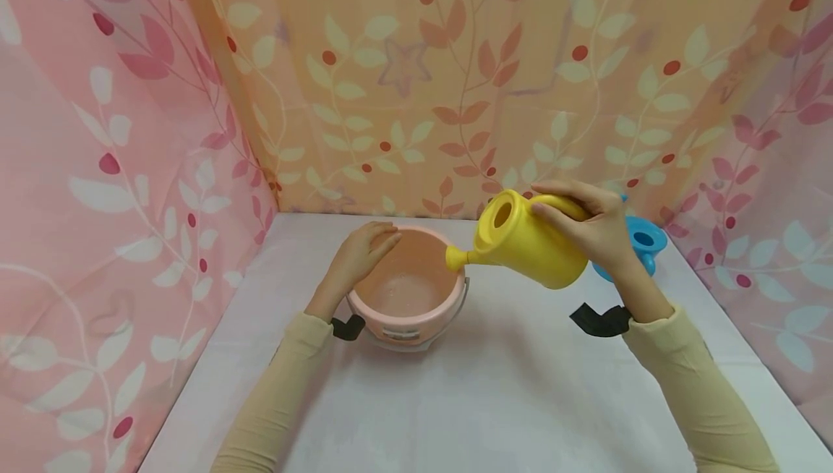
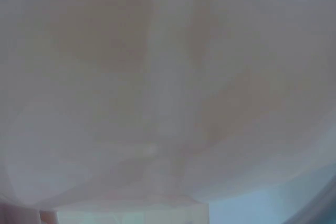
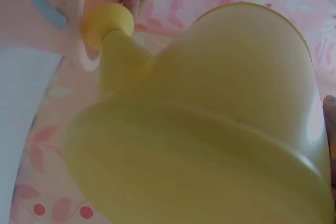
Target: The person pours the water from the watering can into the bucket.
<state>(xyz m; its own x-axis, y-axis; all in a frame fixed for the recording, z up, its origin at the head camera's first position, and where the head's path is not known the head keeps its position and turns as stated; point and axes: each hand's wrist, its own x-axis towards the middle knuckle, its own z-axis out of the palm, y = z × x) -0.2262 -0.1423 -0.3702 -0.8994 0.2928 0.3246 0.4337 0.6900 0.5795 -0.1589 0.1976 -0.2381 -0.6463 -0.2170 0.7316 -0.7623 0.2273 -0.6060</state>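
Observation:
A pink bucket (image 1: 406, 321) with a grey handle stands on the table. On its left rim is my left hand (image 1: 358, 260), holding the rim with the thumb over the inside. My right hand (image 1: 595, 220) grips the handle of a yellow watering can (image 1: 536, 249) above the table. Tilted to the left, the can has its round spout head (image 1: 457, 258) over the bucket's right rim. No water stream can be made out. In the right wrist view, the can's body (image 3: 236, 77) fills most of the picture. The left wrist view shows only a blurred pale surface close up.
A blue watering can (image 1: 644, 236) stands behind my right hand, partly hidden by it. The white table (image 1: 507, 401) meets pink floral cloth (image 1: 130, 205) at the left and right. Orange floral cloth (image 1: 403, 118) hangs along the back.

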